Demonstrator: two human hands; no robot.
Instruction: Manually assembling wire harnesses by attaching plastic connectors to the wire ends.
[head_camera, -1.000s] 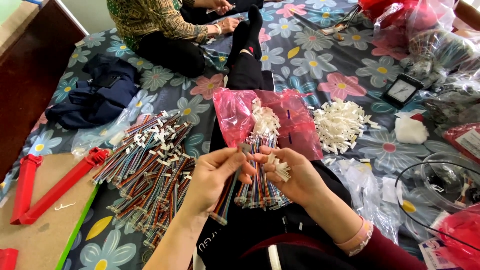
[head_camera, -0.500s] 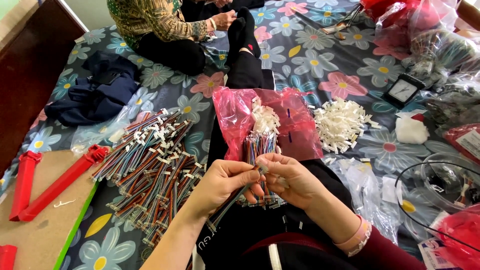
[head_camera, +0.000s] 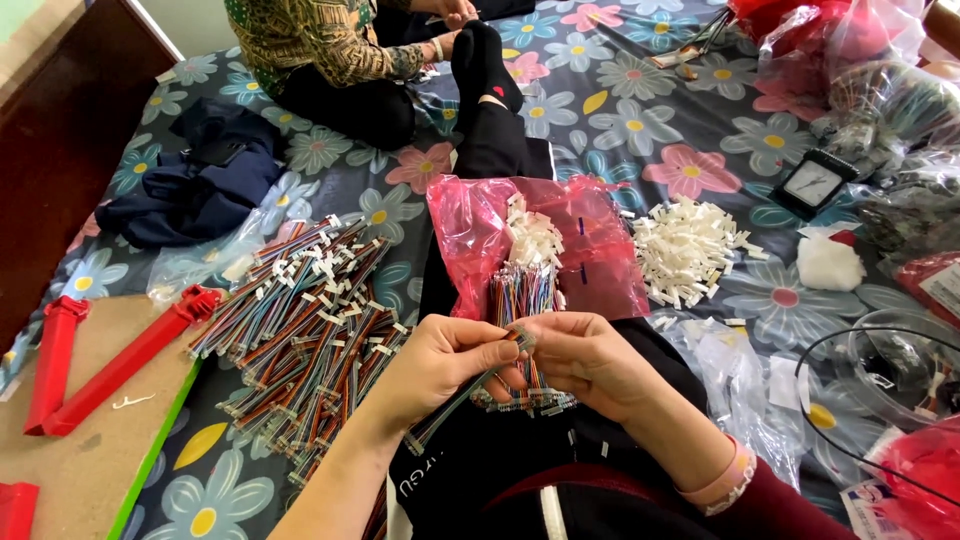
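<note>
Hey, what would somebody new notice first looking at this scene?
Probably the two hands at bottom centre: the left hand and right hand meet over one multicoloured ribbon cable, fingers pinching its upper end. Left of them sprawls a big pile of finished cables on the flowered sheet. Ahead lies a pink plastic bag, with a heap of white connectors to its right.

Left hand and right hand meet over the lap, pinching one multicoloured ribbon cable at its upper end, above a cable bundle on a pink bag.
</note>
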